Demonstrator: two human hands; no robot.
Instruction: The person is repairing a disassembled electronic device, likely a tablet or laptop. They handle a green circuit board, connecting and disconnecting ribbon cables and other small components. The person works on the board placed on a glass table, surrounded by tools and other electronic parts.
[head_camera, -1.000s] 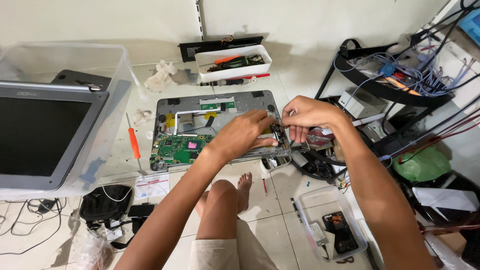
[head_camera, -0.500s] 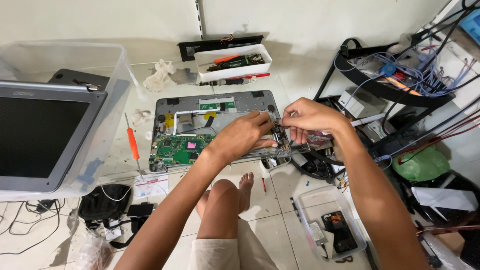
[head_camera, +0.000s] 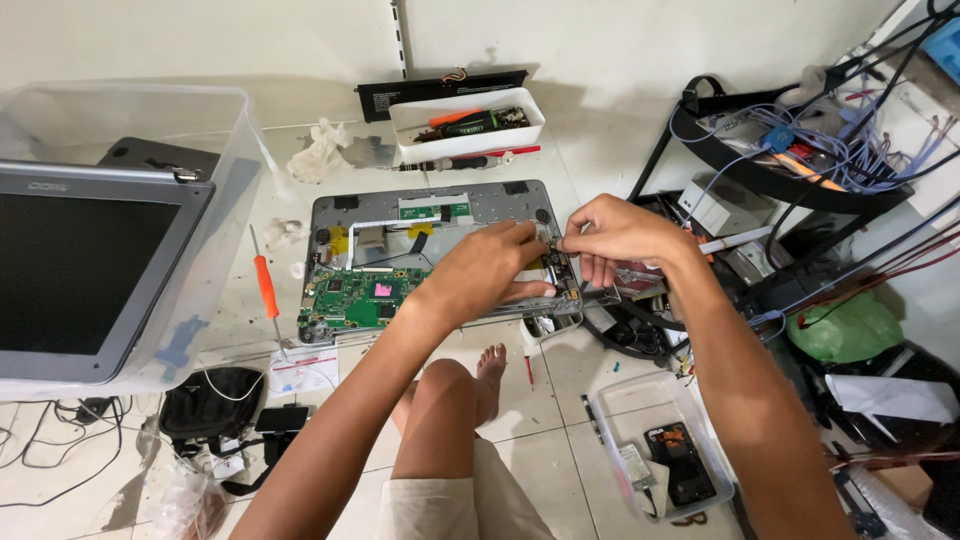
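- My left hand (head_camera: 490, 268) lay on the right half of the opened grey laptop base (head_camera: 440, 255), which sat on the pale tiled floor (head_camera: 560, 370) in front of my knee; its fingers were pinched narrow at the right edge, on what I cannot tell.
- My right hand (head_camera: 618, 232) met it there, thumb and forefinger closed in a tight grip on a small dark part I could not make out.
- The green circuit board (head_camera: 355, 297) showed bare in the base's left half.
- An orange-handled screwdriver (head_camera: 266, 288) lay just left of the base.
- Behind the base, a white rectangular plastic tray (head_camera: 468, 125) held an orange-handled tool and a dark one; a red-handled screwdriver (head_camera: 478, 158) lay beside its front wall.
- To the far left, a large clear plastic tub (head_camera: 215, 130) held a grey laptop screen panel (head_camera: 85, 265).
- Near my right elbow, a small clear plastic box (head_camera: 625, 400) held a dark phone-like part and a little board.
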